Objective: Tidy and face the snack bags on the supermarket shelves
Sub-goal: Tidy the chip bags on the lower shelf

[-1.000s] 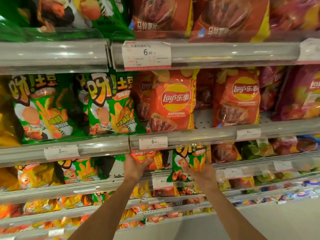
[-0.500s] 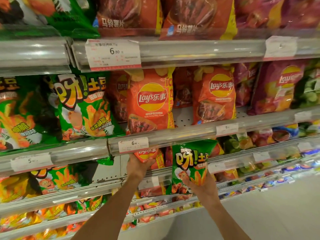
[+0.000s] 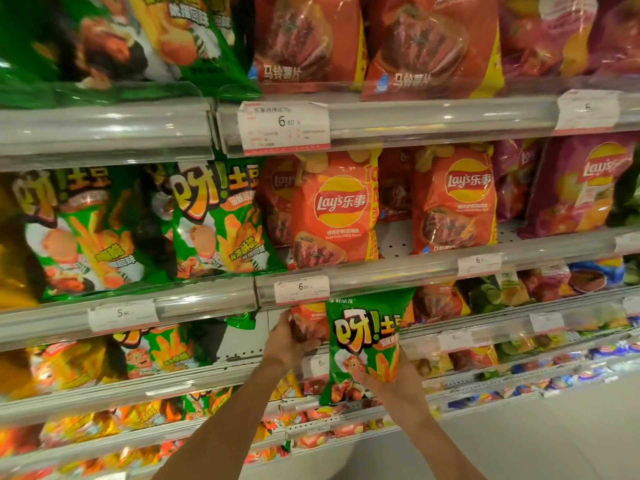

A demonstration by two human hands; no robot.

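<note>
right hand (image 3: pixel 393 377), lower middle of the frame, grasps a green bag (image 3: pixel 363 344) from below, fingers curled round its lower part, the bag upright with its front to the camera, held out in front of the third shelf (image 3: pixel 485 323) and overlapping the rail above it. left hand (image 3: pixel 287 341), just left of the green bag, has its fingers wrapped on an orange bag (image 3: pixel 310 323) that sits on that third shelf, tucked under the price tag (image 3: pixel 301 289); only the lower part of that orange bag shows.

up a level, the middle shelf (image 3: pixel 398 271) holds its stock in rows: two green stick-snack bags (image 3: pixel 214 216) at the left of the frame, upright and facing out, then lay's bbq bags (image 3: pixel 337 209) in the centre, one standing forward with more behind it, another lay's bbq bag (image 3: pixel 453 199) to its right with a bare patch of perforated shelf between them. purple lay's bags (image 3: pixel 575 185) fill the right edge.

top shelf (image 3: pixel 433 112), upper part of the frame: green bags at the left, big red chip bags (image 3: pixel 308 43) in the middle, reddish-purple ones to the right; a large price tag reading 6.80 (image 3: pixel 284 128) hangs on its rail.

lower left, yellow and green bags line the shelves below; at the lower right, small mixed bags run off into blur, too small to tell apart.
</note>
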